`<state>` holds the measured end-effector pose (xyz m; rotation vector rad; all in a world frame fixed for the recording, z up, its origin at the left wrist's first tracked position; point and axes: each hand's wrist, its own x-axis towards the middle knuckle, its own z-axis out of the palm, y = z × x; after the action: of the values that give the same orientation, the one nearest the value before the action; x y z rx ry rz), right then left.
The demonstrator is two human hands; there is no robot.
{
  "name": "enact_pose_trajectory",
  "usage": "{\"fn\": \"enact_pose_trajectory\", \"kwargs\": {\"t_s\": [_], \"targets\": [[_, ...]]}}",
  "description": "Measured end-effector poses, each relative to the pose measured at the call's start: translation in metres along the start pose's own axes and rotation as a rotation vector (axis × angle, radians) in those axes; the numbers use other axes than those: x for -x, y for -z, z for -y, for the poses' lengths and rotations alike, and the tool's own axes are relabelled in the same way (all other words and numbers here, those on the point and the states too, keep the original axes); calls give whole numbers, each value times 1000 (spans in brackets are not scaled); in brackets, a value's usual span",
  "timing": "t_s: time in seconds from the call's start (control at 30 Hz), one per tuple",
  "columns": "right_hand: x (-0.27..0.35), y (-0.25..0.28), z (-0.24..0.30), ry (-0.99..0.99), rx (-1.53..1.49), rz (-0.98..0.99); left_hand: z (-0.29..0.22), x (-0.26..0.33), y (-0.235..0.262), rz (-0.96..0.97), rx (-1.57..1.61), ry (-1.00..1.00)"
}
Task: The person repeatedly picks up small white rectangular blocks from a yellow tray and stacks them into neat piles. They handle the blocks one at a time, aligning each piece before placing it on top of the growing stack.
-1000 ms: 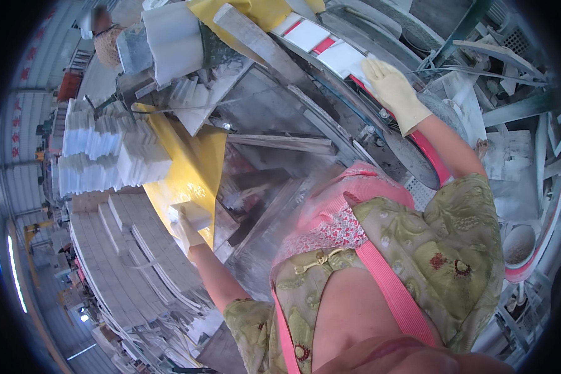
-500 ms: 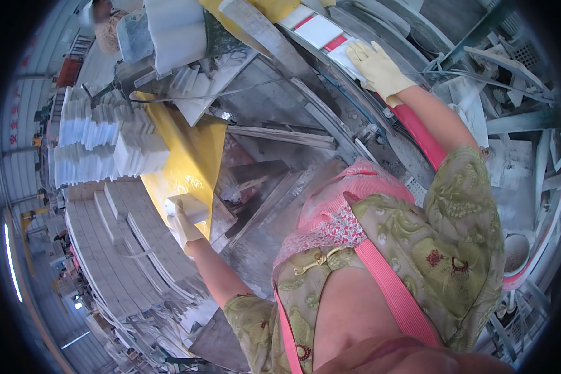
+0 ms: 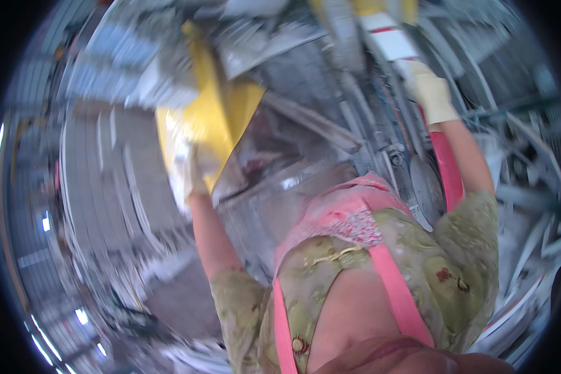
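My right hand (image 3: 431, 92), in a pale yellow glove, reaches forward with its fingers laid along the near end of a row of white tiles. One white tile (image 3: 394, 45) shows just ahead of it on a narrow red belt (image 3: 446, 165). My left hand (image 3: 192, 171), also gloved, is down at the near edge of a yellow sheet (image 3: 234, 109). Motion smears its fingers. A pale block beside that hand is too blurred to make out clearly.
Stacks of white tiles (image 3: 162, 78) stand at the far left. Long grey slabs (image 3: 90, 171) lie in a pile left of my left hand. A wooden beam (image 3: 315, 121) lies between my arms, and metal rails (image 3: 355, 106) run beside the belt.
The whole view has swung and blurred. My right hand appears farther right and lower, still at the tile row. My left hand appears higher, still by the yellow sheet's near edge.
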<state>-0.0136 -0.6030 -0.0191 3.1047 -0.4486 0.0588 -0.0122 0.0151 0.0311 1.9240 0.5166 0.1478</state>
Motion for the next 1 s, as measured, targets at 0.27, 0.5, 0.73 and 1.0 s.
{"fn": "enact_pose_trajectory", "kwargs": {"t_s": [0.27,0.5,0.73,1.0], "targets": [[-18,56,140,150,-1028,263,1,5,1,-132,-156,54],[83,47,401,466,-1792,637,-18,11,-4,-227,-82,82],[107,15,498,587,-1516,732,0,-8,18,-68,-372,-76],[64,5,425,1111,-959,305,-7,-9,-7,25,9,-97]]}}
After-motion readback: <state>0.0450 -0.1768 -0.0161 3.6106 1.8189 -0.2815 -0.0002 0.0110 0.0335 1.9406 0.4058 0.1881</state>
